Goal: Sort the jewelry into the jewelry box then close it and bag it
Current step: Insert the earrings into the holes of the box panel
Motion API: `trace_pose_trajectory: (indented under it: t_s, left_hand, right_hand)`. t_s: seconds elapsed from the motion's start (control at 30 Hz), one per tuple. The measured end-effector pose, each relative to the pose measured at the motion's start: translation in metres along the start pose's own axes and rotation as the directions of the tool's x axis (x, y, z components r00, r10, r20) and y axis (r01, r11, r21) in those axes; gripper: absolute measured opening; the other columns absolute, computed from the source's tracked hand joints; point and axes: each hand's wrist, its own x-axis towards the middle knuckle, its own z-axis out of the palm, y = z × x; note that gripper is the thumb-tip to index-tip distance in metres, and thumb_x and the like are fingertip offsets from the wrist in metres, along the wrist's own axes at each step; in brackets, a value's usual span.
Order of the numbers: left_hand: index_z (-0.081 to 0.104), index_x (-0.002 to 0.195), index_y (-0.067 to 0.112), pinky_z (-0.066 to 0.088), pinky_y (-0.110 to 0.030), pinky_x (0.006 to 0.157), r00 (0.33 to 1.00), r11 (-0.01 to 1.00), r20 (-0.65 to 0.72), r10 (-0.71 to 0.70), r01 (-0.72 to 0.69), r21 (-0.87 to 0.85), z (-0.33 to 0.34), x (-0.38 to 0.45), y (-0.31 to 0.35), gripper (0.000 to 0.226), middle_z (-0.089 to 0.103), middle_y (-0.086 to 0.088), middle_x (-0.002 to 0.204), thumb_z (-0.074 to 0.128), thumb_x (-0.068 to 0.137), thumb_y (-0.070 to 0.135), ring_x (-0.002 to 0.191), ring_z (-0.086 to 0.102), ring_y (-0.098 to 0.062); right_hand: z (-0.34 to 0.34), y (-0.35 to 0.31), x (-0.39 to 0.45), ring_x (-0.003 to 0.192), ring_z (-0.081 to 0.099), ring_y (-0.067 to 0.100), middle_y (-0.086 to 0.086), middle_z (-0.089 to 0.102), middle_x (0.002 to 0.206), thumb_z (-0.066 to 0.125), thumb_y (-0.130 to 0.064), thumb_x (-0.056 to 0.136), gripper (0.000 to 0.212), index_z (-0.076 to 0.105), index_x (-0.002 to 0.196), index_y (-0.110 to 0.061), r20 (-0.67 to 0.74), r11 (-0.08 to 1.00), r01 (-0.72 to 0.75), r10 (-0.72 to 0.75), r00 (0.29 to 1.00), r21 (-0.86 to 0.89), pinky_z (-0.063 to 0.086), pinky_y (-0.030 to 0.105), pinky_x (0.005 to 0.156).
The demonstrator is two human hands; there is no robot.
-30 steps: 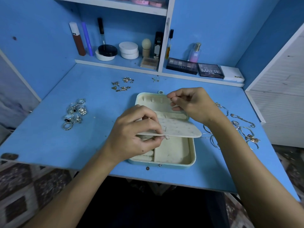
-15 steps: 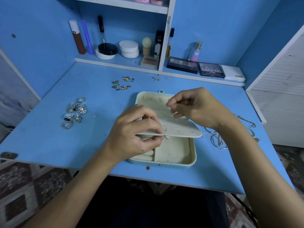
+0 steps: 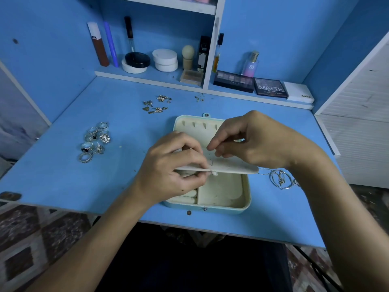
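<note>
Head view. Pale mint hard-shell jewelry box (image 3: 245,204), cream-lined, lying open near the front edge of the blue laminate desk (image 3: 63,175); lid flat behind, with a row of small hooks. Cream perforated earring flap (image 3: 231,166), raised roughly level over the box's lower compartments. Left hand (image 3: 168,171): thumb and fingers pinch the flap's left front edge. Right hand (image 3: 259,142): fingertips drawn narrow together just above the flap; whether they hold anything, cannot tell. Cluster of silver rings (image 3: 94,142), well left of the box. Small gold and silver earrings (image 3: 156,104), behind the box. Silver hoops and chains (image 3: 281,179), just right of the box. Cosmetics and palettes on the rear shelf (image 3: 147,77).
</note>
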Motion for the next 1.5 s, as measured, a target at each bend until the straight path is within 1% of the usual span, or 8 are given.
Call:
trace_pose_trajectory:
  t_s: [0.1, 0.3, 0.47, 0.77, 0.93, 1.03, 1.13, 1.5]
  left_hand:
    - [0.075, 0.07, 0.009, 0.047, -0.032, 0.066, 1.0, 1.0, -0.002, 0.003, -0.003, -0.002, 0.0003, -0.0003, -0.0004, 0.01, 0.065, -0.006, 0.08, 0.081, 0.076, 0.014, 0.069, 0.058, -0.02]
    - [0.075, 0.072, 0.01, 0.047, -0.033, 0.066, 1.0, 1.0, -0.004, -0.007, 0.007, -0.015, 0.0006, -0.0005, -0.0011, 0.01, 0.065, -0.006, 0.081, 0.081, 0.077, 0.016, 0.069, 0.058, -0.021]
    - [0.074, 0.074, 0.013, 0.047, -0.033, 0.066, 1.0, 1.0, -0.005, -0.001, 0.0, -0.026, 0.0011, -0.0008, -0.0025, 0.009, 0.065, -0.006, 0.081, 0.083, 0.076, 0.015, 0.068, 0.058, -0.021]
    - [0.075, 0.071, 0.009, 0.046, -0.03, 0.067, 1.0, 1.0, 0.003, -0.007, 0.007, -0.008, 0.0004, -0.0003, -0.0021, 0.01, 0.065, -0.006, 0.081, 0.084, 0.074, 0.014, 0.069, 0.058, -0.02]
    - [0.075, 0.071, 0.009, 0.046, -0.03, 0.067, 1.0, 1.0, 0.003, -0.012, 0.012, -0.009, 0.0004, -0.0003, -0.0011, 0.009, 0.065, -0.006, 0.081, 0.083, 0.075, 0.014, 0.069, 0.058, -0.021]
    - [0.076, 0.071, 0.009, 0.047, -0.031, 0.066, 1.0, 1.0, 0.0, -0.013, 0.013, -0.01, 0.0003, 0.0001, -0.001, 0.009, 0.065, -0.006, 0.081, 0.082, 0.075, 0.015, 0.069, 0.058, -0.021]
    - [0.076, 0.072, 0.01, 0.047, -0.034, 0.064, 1.0, 1.0, -0.001, -0.015, 0.015, -0.017, 0.0006, -0.0004, -0.0016, 0.009, 0.065, -0.007, 0.081, 0.083, 0.074, 0.014, 0.069, 0.058, -0.021]
    - [0.075, 0.071, 0.009, 0.048, -0.035, 0.065, 1.0, 1.0, 0.003, -0.018, 0.018, -0.016, 0.0007, -0.0003, -0.0014, 0.01, 0.065, -0.007, 0.081, 0.083, 0.074, 0.014, 0.069, 0.059, -0.022]
  right_hand:
    - [-0.001, -0.0033, -0.0017, 0.082, 0.071, 0.004, -0.011, 0.075, 0.08, 0.071, -0.006, 0.087, 0.022, 0.078, 0.09, -0.027, -0.002, 1.0, 0.006, -0.006, 1.0, -0.007, 0.055, 0.027, 0.086]
    - [-0.0024, -0.0035, -0.0013, 0.076, 0.073, 0.008, -0.003, 0.075, 0.082, 0.064, -0.007, 0.095, 0.023, 0.075, 0.086, -0.026, 0.01, 1.0, 0.004, -0.004, 1.0, 0.003, 0.057, 0.018, 0.076]
    - [-0.001, -0.002, -0.0006, 0.075, 0.072, 0.006, -0.001, 0.075, 0.082, 0.064, -0.007, 0.095, 0.017, 0.074, 0.089, -0.019, 0.011, 0.999, 0.001, -0.001, 1.0, 0.036, 0.056, 0.016, 0.075]
    - [-0.002, 0.0003, -0.0008, 0.078, 0.072, 0.011, -0.003, 0.075, 0.083, 0.067, -0.008, 0.092, 0.02, 0.075, 0.091, -0.027, -0.001, 1.0, 0.026, -0.026, 1.0, -0.001, 0.057, 0.028, 0.082]
    - [-0.0015, 0.0005, -0.0009, 0.078, 0.072, 0.011, -0.003, 0.075, 0.082, 0.067, -0.007, 0.092, 0.019, 0.074, 0.092, -0.025, -0.01, 0.999, 0.038, -0.038, 0.999, 0.011, 0.055, 0.019, 0.078]
    - [-0.0011, -0.0007, -0.0014, 0.08, 0.072, 0.008, -0.003, 0.074, 0.084, 0.061, -0.007, 0.096, 0.024, 0.075, 0.094, -0.026, -0.002, 0.999, 0.025, -0.025, 1.0, 0.029, 0.057, 0.018, 0.079]
    - [-0.0007, -0.0013, -0.0017, 0.079, 0.072, 0.004, -0.003, 0.073, 0.083, 0.059, -0.004, 0.097, 0.024, 0.075, 0.09, -0.02, -0.008, 0.998, 0.016, -0.015, 1.0, 0.067, 0.055, 0.015, 0.075]
    - [0.0004, 0.0031, -0.0019, 0.081, 0.073, 0.011, 0.005, 0.074, 0.082, 0.065, 0.002, 0.093, 0.02, 0.073, 0.083, -0.014, -0.053, 0.988, 0.047, -0.039, 0.998, 0.149, 0.061, 0.026, 0.074]
